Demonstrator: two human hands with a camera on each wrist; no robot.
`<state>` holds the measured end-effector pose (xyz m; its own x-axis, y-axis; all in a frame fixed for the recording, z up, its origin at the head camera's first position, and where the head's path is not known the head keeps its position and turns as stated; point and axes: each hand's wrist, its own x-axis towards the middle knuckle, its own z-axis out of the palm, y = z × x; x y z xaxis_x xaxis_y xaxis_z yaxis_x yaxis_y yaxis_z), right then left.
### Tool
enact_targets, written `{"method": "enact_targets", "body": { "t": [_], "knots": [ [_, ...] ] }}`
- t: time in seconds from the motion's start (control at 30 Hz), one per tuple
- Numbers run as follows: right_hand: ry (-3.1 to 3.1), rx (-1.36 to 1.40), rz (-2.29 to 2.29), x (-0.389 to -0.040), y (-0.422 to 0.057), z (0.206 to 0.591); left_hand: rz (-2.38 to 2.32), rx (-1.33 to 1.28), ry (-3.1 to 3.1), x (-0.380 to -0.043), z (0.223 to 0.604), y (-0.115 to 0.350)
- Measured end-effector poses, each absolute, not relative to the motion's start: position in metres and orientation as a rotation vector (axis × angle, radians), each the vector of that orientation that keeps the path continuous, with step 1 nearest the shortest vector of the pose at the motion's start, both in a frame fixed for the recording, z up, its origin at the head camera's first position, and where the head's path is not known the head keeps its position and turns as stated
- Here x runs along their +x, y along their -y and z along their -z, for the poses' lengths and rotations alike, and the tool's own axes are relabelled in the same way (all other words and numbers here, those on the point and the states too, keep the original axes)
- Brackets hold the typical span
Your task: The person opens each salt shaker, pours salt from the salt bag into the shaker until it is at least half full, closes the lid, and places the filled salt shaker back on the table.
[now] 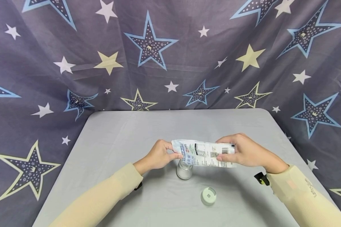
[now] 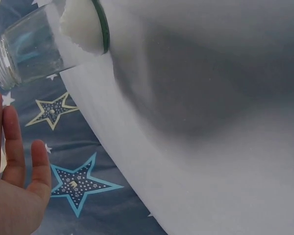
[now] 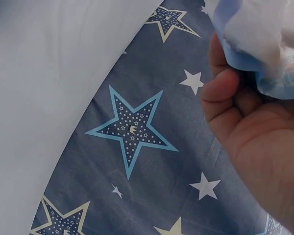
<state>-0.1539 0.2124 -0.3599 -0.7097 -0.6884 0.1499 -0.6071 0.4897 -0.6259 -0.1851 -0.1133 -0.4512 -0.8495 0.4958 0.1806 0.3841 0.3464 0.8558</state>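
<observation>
A printed white-and-blue bag of salt is held nearly level above a clear glass jar. My left hand pinches the bag's left end between thumb and fingers, over the jar's mouth. Round the bag's right end, my right hand grips with the thumb on the near face. In the left wrist view, white grains lie in the bottom of the jar, whose threaded neck is near the left fingertips. The right wrist view shows the bag resting in curled fingers. The bag hides the jar's mouth in the head view.
A round pale green lid lies on the grey-covered table, nearer than the jar and to its right. Dark star-patterned cloth hangs behind the table and at both sides. A dark strap sits under the right wrist.
</observation>
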Motion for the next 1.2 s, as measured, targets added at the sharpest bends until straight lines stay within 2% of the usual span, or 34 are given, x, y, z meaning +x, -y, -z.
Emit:
{"method": "enact_targets", "body": {
  "t": [1.2],
  "knots": [
    [-2.602, -1.12, 1.011, -0.1555, -0.2101, 0.3583, -1.553, 0.819, -2.468, -0.1836, 0.4528, 0.1128]
  ]
}}
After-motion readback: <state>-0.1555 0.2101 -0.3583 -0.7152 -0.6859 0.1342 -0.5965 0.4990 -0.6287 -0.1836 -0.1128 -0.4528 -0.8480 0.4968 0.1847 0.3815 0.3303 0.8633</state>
